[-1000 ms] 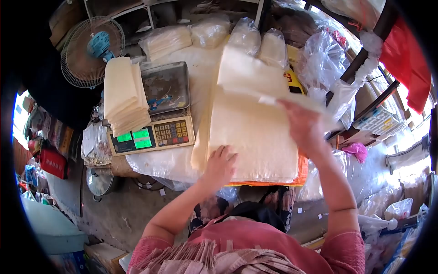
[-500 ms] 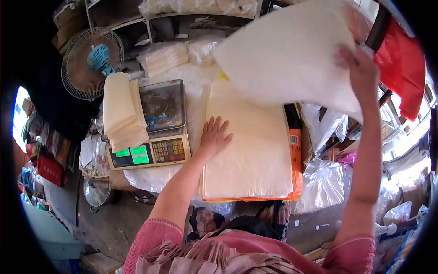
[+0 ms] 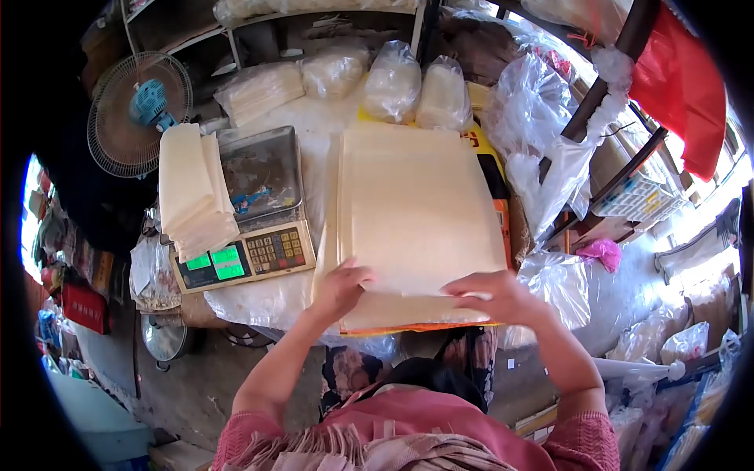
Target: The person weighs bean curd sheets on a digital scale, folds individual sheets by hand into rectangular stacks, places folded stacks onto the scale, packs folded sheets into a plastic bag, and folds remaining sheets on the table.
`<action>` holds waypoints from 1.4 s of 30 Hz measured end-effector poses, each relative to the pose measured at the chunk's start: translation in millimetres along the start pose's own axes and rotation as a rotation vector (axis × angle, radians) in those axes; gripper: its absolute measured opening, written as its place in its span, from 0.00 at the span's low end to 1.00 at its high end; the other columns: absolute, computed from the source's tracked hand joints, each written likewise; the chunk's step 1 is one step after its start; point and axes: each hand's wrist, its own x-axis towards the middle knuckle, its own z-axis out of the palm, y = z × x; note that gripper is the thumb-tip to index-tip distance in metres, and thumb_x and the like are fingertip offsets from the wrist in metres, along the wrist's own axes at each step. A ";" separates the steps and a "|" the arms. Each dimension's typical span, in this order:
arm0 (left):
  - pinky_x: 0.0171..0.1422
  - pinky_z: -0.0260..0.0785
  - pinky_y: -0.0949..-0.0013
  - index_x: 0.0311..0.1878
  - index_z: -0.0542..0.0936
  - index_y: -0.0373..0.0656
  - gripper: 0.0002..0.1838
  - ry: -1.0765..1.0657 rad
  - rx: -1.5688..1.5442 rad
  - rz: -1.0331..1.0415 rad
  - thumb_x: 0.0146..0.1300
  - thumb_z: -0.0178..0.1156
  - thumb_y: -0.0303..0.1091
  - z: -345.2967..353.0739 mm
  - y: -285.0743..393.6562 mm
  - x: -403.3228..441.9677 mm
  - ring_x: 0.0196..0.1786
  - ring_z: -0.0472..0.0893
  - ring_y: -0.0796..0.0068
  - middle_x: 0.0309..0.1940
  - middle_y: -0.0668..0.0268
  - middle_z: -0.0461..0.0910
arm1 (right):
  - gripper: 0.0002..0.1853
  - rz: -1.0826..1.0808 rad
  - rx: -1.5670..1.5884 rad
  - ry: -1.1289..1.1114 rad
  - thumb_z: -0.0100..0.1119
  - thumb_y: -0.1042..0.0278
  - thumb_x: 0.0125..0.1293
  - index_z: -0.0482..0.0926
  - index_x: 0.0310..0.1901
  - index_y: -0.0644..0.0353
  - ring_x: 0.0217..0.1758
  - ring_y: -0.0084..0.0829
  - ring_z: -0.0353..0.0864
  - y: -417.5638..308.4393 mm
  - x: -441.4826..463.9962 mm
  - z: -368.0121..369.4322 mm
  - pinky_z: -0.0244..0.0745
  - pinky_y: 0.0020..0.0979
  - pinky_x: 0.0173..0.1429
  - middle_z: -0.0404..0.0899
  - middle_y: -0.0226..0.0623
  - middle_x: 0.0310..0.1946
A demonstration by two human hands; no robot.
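Note:
A stack of thin, cream-coloured sheets (image 3: 416, 204) lies in front of me on an orange and yellow bag (image 3: 505, 220). At the near left corner of the top sheet, my left hand (image 3: 343, 289) is closed with its fingers curled on the edge. My right hand (image 3: 503, 297) grips the same near edge on the right side, its fingertips slightly blurred. The near edge of this sheet sits a little back from the front of the stack, so sheets below show in front of it.
Left of the stack stands a digital scale (image 3: 279, 247) bearing folded sheets (image 3: 188, 188). A fan (image 3: 141, 114) is behind it. Bagged packs (image 3: 393, 82) line the back. Clear plastic bags (image 3: 542, 118) hang at the right, near a red bag (image 3: 683, 94).
The sheet that my right hand held up at the right now lies on the stack. Both hands have come to its near edge. The view has shifted slightly.

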 end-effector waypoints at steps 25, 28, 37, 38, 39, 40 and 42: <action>0.71 0.54 0.52 0.57 0.74 0.45 0.25 -0.056 0.587 0.016 0.58 0.59 0.47 22.6 -5.5 33.7 0.67 0.64 0.59 0.63 0.58 0.68 | 0.30 0.297 -0.638 0.383 0.46 0.59 0.68 0.55 0.70 0.53 0.76 0.47 0.43 109.8 50.5 79.6 0.43 0.55 0.73 0.51 0.44 0.72; 0.62 0.66 0.58 0.51 0.76 0.45 0.21 -0.113 0.612 0.017 0.53 0.60 0.37 0.1 -23.2 39.5 0.59 0.73 0.60 0.55 0.58 0.75 | 0.29 0.310 -0.635 0.357 0.46 0.57 0.69 0.56 0.69 0.53 0.75 0.47 0.46 118.3 50.9 91.2 0.43 0.55 0.73 0.53 0.45 0.71; 0.66 0.61 0.64 0.63 0.63 0.42 0.36 0.632 -0.065 -0.109 0.49 0.67 0.24 -25.8 27.5 40.4 0.63 0.69 0.62 0.59 0.57 0.68 | 0.27 -0.194 -0.369 0.421 0.54 0.81 0.48 0.72 0.55 0.59 0.60 0.46 0.72 13.8 82.9 55.5 0.64 0.50 0.61 0.77 0.43 0.52; 0.69 0.58 0.65 0.66 0.59 0.42 0.40 0.762 -0.322 -0.227 0.50 0.67 0.24 -28.3 22.0 37.6 0.66 0.66 0.64 0.63 0.56 0.65 | 0.27 -0.333 -0.368 0.460 0.53 0.82 0.46 0.74 0.53 0.59 0.58 0.45 0.73 10.1 71.9 48.0 0.66 0.48 0.60 0.78 0.42 0.50; 0.74 0.49 0.64 0.71 0.45 0.42 0.48 0.688 -0.604 -0.324 0.52 0.66 0.24 -31.1 24.4 30.1 0.71 0.57 0.66 0.68 0.56 0.54 | 0.27 -0.473 -0.364 0.497 0.53 0.84 0.43 0.76 0.50 0.59 0.57 0.45 0.74 7.0 60.2 41.6 0.67 0.46 0.59 0.79 0.41 0.48; 0.74 0.48 0.63 0.71 0.46 0.41 0.48 0.579 -0.372 -0.300 0.53 0.66 0.25 -29.1 7.6 15.6 0.71 0.57 0.64 0.68 0.55 0.55 | 0.25 -0.385 -0.430 0.432 0.53 0.85 0.42 0.78 0.47 0.61 0.55 0.45 0.76 4.3 46.1 41.8 0.69 0.41 0.58 0.79 0.42 0.48; 0.74 0.48 0.62 0.72 0.50 0.39 0.44 0.427 -0.007 -0.194 0.55 0.64 0.29 -22.4 -15.7 -5.7 0.72 0.55 0.61 0.70 0.56 0.54 | 0.23 -0.269 -0.297 0.373 0.55 0.83 0.43 0.79 0.45 0.60 0.54 0.44 0.76 44.9 22.2 63.8 0.69 0.40 0.58 0.79 0.41 0.48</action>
